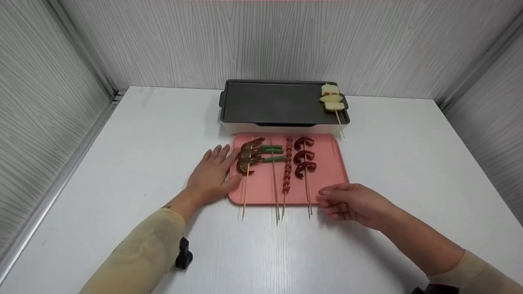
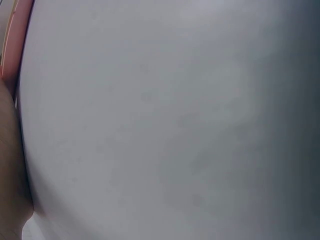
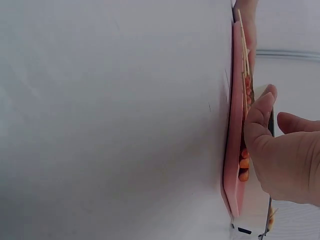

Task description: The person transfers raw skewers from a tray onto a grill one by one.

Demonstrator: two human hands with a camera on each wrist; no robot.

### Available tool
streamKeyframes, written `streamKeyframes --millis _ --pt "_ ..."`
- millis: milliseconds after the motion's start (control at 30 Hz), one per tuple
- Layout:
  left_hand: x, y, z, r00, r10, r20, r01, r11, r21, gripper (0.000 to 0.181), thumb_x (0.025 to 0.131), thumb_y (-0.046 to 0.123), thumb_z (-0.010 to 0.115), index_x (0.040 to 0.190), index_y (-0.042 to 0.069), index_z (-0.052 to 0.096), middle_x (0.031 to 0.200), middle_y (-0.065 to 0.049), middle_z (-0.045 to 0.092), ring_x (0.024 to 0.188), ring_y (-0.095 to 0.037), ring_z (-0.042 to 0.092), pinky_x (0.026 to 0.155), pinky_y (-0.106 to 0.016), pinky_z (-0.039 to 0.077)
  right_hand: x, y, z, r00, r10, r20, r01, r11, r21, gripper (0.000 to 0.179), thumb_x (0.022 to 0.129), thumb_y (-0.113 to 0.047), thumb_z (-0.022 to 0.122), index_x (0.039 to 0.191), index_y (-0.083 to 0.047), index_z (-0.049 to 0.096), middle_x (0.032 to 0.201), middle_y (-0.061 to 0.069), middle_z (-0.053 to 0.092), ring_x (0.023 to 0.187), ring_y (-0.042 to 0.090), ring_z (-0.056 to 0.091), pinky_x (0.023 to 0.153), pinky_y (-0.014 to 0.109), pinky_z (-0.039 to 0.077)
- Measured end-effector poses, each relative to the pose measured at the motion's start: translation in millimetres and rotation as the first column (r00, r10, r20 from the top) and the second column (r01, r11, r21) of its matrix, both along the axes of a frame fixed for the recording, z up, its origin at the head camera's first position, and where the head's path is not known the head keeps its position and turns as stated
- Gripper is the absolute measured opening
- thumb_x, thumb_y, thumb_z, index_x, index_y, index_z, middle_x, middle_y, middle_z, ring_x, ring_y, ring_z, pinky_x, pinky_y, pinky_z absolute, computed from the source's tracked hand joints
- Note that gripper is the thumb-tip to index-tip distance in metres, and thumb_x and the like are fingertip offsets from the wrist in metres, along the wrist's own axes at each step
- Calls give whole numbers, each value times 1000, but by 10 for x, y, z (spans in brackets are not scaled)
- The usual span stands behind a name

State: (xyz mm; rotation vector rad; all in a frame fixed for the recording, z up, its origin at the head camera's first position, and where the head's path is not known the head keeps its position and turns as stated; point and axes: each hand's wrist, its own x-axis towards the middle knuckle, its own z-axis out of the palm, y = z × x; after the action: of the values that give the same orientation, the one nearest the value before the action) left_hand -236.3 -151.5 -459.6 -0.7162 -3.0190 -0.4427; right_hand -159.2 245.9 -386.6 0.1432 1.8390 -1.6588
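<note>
A pink tray [image 1: 327, 163] holds several skewers side by side: shrimp [image 1: 250, 154], green vegetable pieces [image 1: 271, 150], small red meat pieces [image 1: 287, 167] and curled dark-red tentacle-like pieces [image 1: 304, 156]. Their stick ends stick out past the tray's near edge. My left hand [image 1: 213, 176] lies at the tray's left side, fingers stretched forward and thumb against the rim. By the near right corner hovers my right hand [image 1: 355, 203], close to the tentacle skewer's stick. In the right wrist view, the thumb and fingers of that hand [image 3: 290, 157] stand apart with nothing between them.
Behind the tray stands a black griddle plate [image 1: 273, 102] on a white base. A skewer of pale yellow-white pieces [image 1: 331, 99] lies at its right end, its stick hanging over the front. Grey wood-grain panels [image 1: 278, 41] enclose the white table [image 1: 163, 122] at the back and sides.
</note>
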Motion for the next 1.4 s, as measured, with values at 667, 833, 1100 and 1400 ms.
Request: streamKeyframes --millis 667,833,1100,1400 --pt "-5 0 -21 1000 3 -3 -3 1000 -4 83 104 60 38 172 15 18 175 -15 19 163 -35 12 132 -48 5 72 -152 -162 998 45 40 -42 997 -67 51 108 -20 62 146 11 50 115 24 75 100 30 78 86 38 64" --pt "-9 -5 -16 1000 2 -7 -2 1000 -10 83 105 60 37 171 14 18 175 -15 18 163 -35 11 132 -47 5 61 -172 -195 998 42 40 -38 996 -79 49 109 -19 60 146 11 49 115 24 75 100 29 79 86 39 64" --pt "3 -6 -16 1000 6 -9 -6 1000 -14 83 105 61 36 172 15 17 175 -14 18 163 -34 11 132 -46 5 56 -194 -242 998 37 49 -32 994 -100 47 108 -17 61 145 10 50 113 23 76 98 28 79 85 38 64" --pt "7 2 -6 1000 6 -7 -6 1000 16 82 104 58 38 171 14 22 174 -15 21 162 -35 13 132 -48 6 50 -194 -267 997 30 64 -22 992 -123 41 106 -13 64 140 8 55 110 21 77 94 25 79 82 35 65"
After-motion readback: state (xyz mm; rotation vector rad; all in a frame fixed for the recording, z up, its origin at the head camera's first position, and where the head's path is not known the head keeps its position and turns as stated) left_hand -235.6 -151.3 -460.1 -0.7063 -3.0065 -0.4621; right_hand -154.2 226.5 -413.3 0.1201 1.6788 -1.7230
